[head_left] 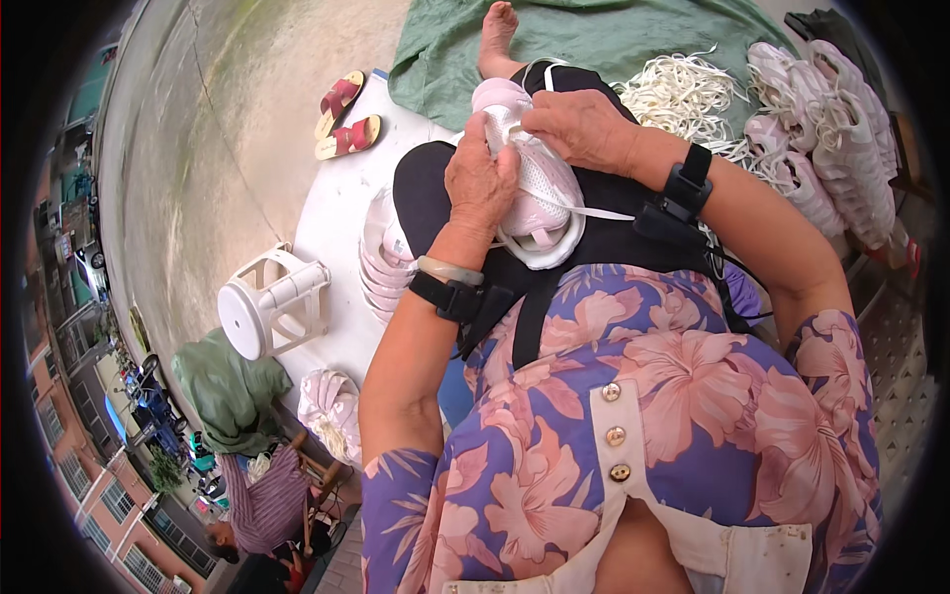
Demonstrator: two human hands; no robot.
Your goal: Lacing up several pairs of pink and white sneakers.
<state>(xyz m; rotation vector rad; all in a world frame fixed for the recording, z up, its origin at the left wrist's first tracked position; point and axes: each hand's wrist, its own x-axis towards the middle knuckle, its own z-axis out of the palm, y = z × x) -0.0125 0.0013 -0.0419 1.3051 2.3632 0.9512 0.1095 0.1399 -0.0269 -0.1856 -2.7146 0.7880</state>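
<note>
Concrete (247, 119) spreads across the upper left, stained and crossed by a thin crack, and bends toward brick buildings (109, 510) and parked vehicles at the left rim. On the ground ahead lies a wrinkled green sheet (445, 54), with a bare foot (498, 35) on it and a loose heap of white laces (683, 94) toward its right side. Next to the heap, pink and white shoes are piled in a stack (851, 139). A pale surface (341, 198) runs left of the lap; a pair of red-strapped sandals (346, 124) sits at its far edge, and a white stool (277, 302) stands nearer. Close to the left leg is a nested row of shoes (384, 262). Lower left, past a green cloth (228, 381), is another person in a striped top (269, 500).

One pink and white shoe (544, 193) is over the dark-trousered lap. The left hand (482, 178) is curled round its side, thumb against the upper. The right hand (584, 129), fingers mostly folded, pinches at the lacing; exactly what is between its fingertips is hard to tell. A lace end (604, 213) trails rightward from the shoe.
</note>
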